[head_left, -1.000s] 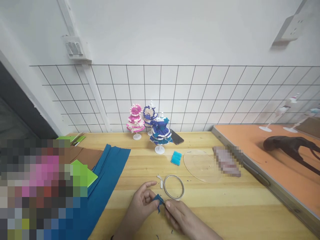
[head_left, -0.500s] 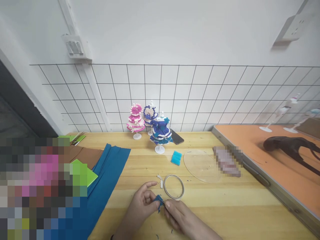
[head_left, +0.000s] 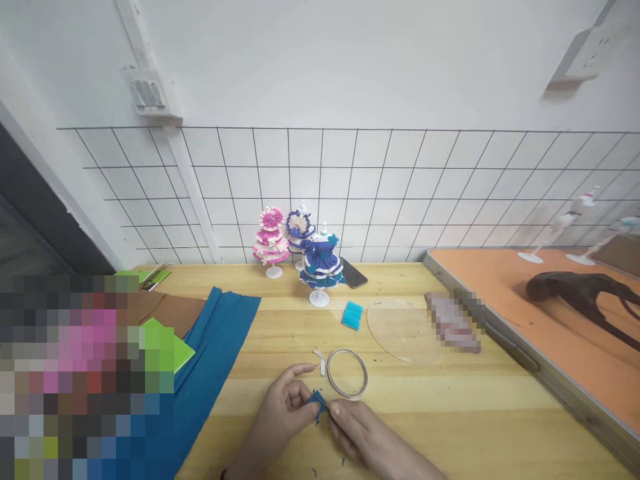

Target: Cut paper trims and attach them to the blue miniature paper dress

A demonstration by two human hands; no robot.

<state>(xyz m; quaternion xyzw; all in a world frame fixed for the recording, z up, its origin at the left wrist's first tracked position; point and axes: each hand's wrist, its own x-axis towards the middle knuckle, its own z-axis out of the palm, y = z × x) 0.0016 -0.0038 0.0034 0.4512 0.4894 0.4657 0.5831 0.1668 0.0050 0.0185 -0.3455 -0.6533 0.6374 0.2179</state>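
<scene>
My left hand (head_left: 284, 408) pinches a small, ragged-edged dark blue piece (head_left: 317, 401) that looks like crepe paper; its index finger stretches out above. From the other side, my right hand (head_left: 361, 430) has thumb and fingers closed at the right edge of that same piece. Whether it also grips a small tool is hidden by the fingers. A narrow roll of tape (head_left: 366, 377) lies just beyond my hands, and a curled white strip (head_left: 323, 367) lies to its left. A few dark blue scraps (head_left: 343, 461) lie on the wooden table (head_left: 480, 400) near me.
Miniature dress forms in layered paper dresses, one pink (head_left: 271, 243) and one blue (head_left: 323, 263), stand near the wall by a phone (head_left: 354, 273). A turquoise pad (head_left: 353, 315) and clear disc (head_left: 400, 332) lie mid-table. Blue sheets (head_left: 220, 353) cover the left. An orange surface (head_left: 480, 277) adjoins right.
Almost nothing differs. Both hands keep their hold on the blue piece in the same spot, and the view has shifted very slightly.
</scene>
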